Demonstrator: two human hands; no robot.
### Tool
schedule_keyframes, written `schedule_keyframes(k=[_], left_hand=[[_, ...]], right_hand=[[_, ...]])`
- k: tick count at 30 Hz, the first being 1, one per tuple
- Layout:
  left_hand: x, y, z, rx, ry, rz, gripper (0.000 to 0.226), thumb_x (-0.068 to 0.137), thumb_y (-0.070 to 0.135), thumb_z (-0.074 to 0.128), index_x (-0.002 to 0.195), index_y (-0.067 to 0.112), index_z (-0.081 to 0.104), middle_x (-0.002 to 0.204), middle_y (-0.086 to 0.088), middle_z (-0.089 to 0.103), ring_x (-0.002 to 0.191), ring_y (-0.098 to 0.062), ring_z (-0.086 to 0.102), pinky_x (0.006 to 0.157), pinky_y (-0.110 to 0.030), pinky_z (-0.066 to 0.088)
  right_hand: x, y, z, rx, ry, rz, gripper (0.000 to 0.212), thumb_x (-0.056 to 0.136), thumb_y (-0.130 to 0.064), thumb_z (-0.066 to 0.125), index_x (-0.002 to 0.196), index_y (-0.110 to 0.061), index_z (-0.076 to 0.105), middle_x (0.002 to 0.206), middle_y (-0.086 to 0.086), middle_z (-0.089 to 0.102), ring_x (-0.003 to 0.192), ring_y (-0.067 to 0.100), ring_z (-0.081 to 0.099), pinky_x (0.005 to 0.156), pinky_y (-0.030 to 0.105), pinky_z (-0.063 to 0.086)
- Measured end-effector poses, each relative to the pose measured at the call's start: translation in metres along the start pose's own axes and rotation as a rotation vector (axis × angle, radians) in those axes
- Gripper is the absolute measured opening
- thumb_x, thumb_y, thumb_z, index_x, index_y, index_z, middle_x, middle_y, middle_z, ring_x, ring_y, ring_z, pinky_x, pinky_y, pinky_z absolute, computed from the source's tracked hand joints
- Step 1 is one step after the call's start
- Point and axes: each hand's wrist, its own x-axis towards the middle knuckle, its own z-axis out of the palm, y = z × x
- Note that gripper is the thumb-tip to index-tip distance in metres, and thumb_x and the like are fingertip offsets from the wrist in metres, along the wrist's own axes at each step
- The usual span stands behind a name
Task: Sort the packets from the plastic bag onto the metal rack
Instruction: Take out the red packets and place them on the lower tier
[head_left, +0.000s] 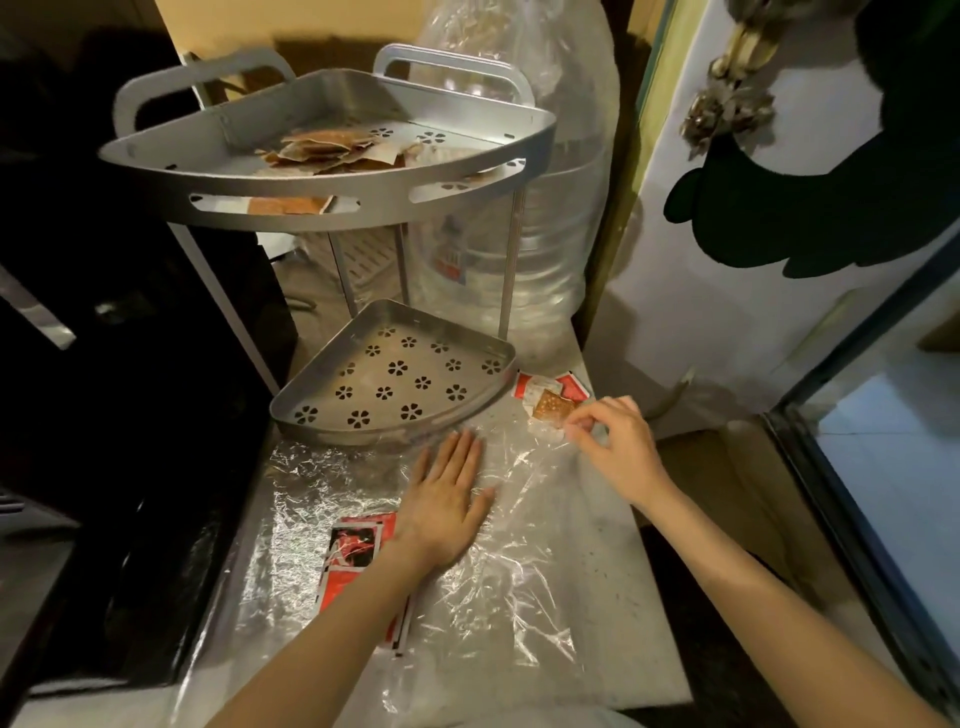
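Observation:
A clear plastic bag (498, 561) lies flat and crinkled on the pale counter. My left hand (441, 499) presses flat on it with straight fingers. My right hand (618, 447) pinches a small brown packet (551, 406) at the bag's far right end, beside red-and-white packets (566, 385). More red packets (353, 566) lie in the bag under my left forearm. The two-tier metal rack (332, 208) stands just behind. Its top shelf holds several brown packets (327, 148). The perforated bottom shelf (400, 374) holds nothing.
A black appliance (130, 389) fills the left side, close to the rack. A large clear water bottle (519, 249) stands behind the rack on the right. A white door (753, 260) rises at the right, past the counter's edge.

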Motion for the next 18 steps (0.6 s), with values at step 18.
schedule_keyframes(k=[18], left_hand=[[-0.06,0.041,-0.025,-0.069,-0.034,0.109,0.08,0.08,0.064,0.003,0.146,0.02,0.016,0.156,0.002,0.011,0.144,-0.011,0.003,0.115,-0.035,-0.005]], right_hand=[[-0.021,-0.012,0.008,0.359,0.105,0.302,0.005,0.082,-0.008,0.063,0.086,-0.012,0.062,0.104,0.006,0.056,0.09,0.015,0.053,0.07,0.013,0.04]])
